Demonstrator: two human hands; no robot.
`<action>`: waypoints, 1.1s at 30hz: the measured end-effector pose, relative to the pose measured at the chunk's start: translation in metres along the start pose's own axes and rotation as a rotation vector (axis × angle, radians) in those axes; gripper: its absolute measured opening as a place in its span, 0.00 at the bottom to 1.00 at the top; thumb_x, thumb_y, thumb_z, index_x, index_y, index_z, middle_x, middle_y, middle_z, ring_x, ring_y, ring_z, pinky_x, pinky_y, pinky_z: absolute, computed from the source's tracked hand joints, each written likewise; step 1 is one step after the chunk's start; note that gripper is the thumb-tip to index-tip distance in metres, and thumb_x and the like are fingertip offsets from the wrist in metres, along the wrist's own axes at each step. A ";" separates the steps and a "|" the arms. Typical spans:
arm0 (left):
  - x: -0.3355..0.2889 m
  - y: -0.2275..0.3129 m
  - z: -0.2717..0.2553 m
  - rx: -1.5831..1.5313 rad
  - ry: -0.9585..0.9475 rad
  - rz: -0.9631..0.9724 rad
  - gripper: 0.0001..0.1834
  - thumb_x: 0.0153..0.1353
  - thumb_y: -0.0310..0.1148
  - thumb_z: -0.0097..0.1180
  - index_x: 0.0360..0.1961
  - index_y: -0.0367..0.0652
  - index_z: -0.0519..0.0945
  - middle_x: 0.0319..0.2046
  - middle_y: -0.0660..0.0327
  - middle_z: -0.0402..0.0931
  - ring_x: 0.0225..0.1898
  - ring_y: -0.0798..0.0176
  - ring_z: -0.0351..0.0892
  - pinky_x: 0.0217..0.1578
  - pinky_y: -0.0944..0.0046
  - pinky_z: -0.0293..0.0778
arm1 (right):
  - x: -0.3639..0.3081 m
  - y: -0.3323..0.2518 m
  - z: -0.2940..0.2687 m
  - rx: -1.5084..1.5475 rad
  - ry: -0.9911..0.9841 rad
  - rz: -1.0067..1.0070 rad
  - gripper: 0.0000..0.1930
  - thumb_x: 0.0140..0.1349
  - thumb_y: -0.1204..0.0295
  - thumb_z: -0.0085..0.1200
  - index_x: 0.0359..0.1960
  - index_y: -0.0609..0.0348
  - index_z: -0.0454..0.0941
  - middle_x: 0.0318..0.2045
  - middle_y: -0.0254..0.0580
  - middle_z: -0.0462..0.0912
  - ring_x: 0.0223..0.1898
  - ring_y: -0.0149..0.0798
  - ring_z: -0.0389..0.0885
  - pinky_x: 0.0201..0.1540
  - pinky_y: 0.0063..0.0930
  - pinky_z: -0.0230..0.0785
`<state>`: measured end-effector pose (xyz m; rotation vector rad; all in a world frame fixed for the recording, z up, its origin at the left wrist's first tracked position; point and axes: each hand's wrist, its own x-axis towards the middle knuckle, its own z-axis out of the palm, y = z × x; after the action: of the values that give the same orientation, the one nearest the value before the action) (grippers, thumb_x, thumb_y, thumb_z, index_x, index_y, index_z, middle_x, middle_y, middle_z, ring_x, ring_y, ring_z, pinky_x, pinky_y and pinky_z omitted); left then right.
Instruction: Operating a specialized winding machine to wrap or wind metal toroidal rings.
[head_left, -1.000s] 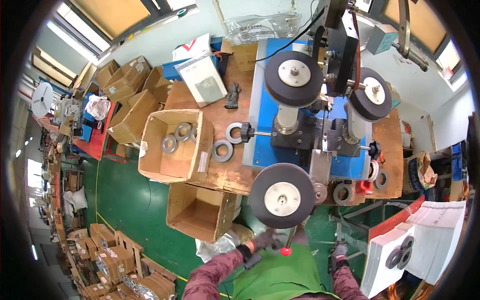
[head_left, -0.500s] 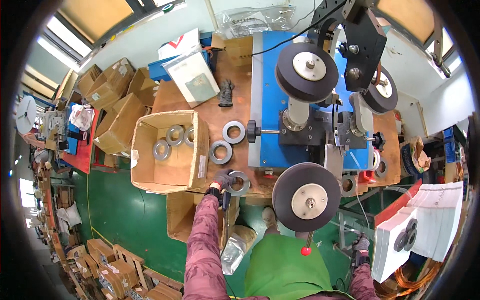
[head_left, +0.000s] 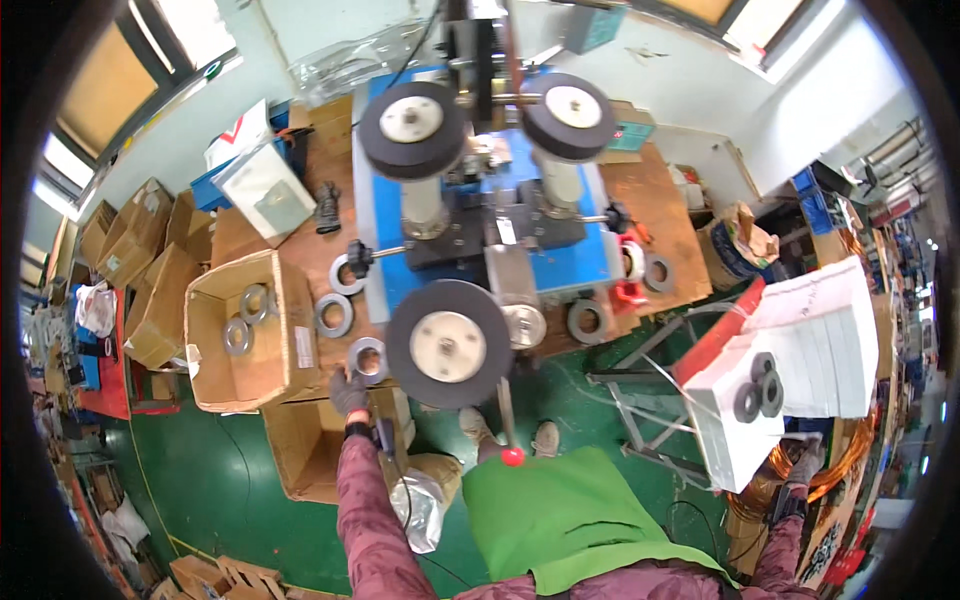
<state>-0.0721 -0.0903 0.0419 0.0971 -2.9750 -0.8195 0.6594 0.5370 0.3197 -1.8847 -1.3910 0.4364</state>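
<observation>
At the front edge of the bench, my left hand, in a dark glove, has its fingers closed on the lower edge of a grey ring. Two similar rings, one of them a flat grey ring, lie just beyond it. To the left, an open cardboard box contains several more rings. My right hand, also gloved, is far out at the right, beside a coil of orange strip. Its fingers look bent around a thin pale piece that I cannot make out.
A blue machine with black-rimmed wheels, including a front wheel, stands on the bench. A red-knobbed lever projects toward me. White slabs carrying dark rings stand on the right. Under the bench is another cardboard box.
The view has swung right. My right hand has moved rightward, from the left side of the white slabs to their right, near the orange coil. My left hand stays at the same ring.
</observation>
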 end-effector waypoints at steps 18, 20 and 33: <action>-0.373 0.224 -0.229 -1.359 -0.604 -0.009 0.51 0.41 0.39 0.69 0.64 0.43 0.51 0.51 0.59 0.66 0.32 0.67 0.76 0.39 0.66 0.74 | -0.456 -0.280 0.087 0.244 -2.167 -1.516 0.10 0.58 0.63 0.50 0.25 0.55 0.73 0.18 0.47 0.73 0.23 0.49 0.75 0.25 0.36 0.66; -0.386 0.198 -0.234 -1.392 -0.630 -0.098 0.42 0.47 0.35 0.65 0.61 0.42 0.56 0.47 0.60 0.69 0.31 0.67 0.76 0.37 0.66 0.74 | -0.493 -0.267 0.082 0.239 -2.219 -1.600 0.10 0.58 0.63 0.50 0.25 0.56 0.73 0.19 0.47 0.73 0.24 0.49 0.75 0.26 0.35 0.66; -0.391 -0.147 -0.290 -0.579 0.248 -0.430 0.10 0.62 0.33 0.47 0.38 0.40 0.78 0.17 0.69 0.65 0.20 0.75 0.62 0.21 0.71 0.62 | -0.575 -0.205 0.086 0.163 -2.101 -1.453 0.10 0.54 0.69 0.54 0.38 0.58 0.75 0.30 0.49 0.78 0.30 0.48 0.78 0.33 0.32 0.70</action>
<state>0.3447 -0.3347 0.2008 0.7580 -2.3990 -1.5430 0.2624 0.0653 0.3243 0.8579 -2.9839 1.6355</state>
